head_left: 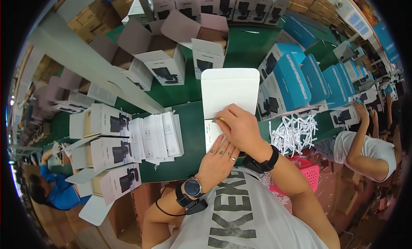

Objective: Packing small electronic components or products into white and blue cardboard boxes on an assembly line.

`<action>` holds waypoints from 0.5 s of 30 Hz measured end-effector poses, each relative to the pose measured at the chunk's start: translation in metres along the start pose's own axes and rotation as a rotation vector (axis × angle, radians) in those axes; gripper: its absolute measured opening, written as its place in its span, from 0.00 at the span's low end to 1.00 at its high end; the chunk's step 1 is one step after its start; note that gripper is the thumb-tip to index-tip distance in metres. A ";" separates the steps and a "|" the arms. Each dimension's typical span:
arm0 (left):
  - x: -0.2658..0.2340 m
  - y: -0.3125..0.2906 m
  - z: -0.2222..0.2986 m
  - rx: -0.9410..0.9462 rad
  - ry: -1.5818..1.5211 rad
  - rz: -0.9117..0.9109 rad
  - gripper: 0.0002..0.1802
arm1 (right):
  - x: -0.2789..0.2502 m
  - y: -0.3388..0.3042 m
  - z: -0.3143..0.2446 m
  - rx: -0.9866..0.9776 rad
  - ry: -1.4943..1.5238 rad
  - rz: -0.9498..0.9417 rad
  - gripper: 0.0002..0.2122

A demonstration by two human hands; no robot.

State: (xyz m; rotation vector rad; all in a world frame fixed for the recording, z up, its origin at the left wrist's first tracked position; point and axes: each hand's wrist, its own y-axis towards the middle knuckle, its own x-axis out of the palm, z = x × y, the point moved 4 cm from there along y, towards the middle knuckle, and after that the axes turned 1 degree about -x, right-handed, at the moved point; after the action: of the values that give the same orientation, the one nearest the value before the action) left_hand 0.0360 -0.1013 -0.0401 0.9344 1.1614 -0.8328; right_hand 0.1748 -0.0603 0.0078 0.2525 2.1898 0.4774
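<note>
Directly in front of me stands a white carton (230,92), its lid flap raised toward the far side. My right hand (240,126) is bent over the carton's near part, thumb and fingers pinched on a small yellow thing (221,119) whose kind I cannot make out. Pressed flat beside it, my left hand (221,159) rests its stretched fingers on the carton's near edge, partly under the right hand. Black print shows on a white strip of the carton left of my fingers.
Left of me are a stack of folded white papers (159,135) and several open printed boxes (112,150). Shredded white paper (294,133) lies to the right, above a pink basket (307,176). Boxes with blue flaps (292,79) stand far right. Co-workers are on both sides.
</note>
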 end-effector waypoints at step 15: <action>0.001 -0.014 -0.008 -0.008 -0.057 0.133 0.23 | 0.024 0.006 -0.018 -0.073 0.161 -0.107 0.09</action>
State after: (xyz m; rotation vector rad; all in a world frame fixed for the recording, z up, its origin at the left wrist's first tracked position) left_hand 0.0208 -0.0995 -0.0449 0.9649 1.0405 -0.7422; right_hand 0.1458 -0.0514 0.0034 0.0588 2.3232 0.5325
